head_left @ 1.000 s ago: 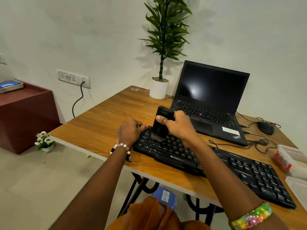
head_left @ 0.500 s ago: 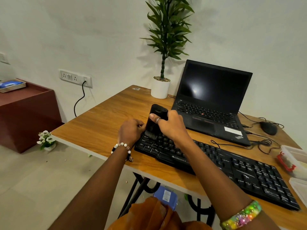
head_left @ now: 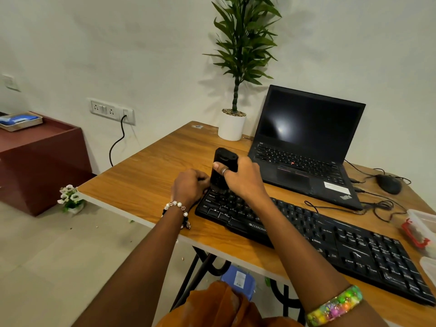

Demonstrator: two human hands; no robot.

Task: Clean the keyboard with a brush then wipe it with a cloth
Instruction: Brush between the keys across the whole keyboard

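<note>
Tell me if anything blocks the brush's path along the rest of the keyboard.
Nothing visible does. The right hand holds the brush at the left end of the keyboard; only that arm's own forearm crosses the keys.

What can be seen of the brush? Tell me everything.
The brush is black, with a chunky rounded handle that looks like plastic and a tuft of dark bristles at its bottom. It stands nearly upright, bristles down on the far left corner of the keyboard. The right hand grips its handle, fingers curled round the front. The left hand sits just beside it at the keyboard's left end; whether it touches the brush is unclear.
</note>
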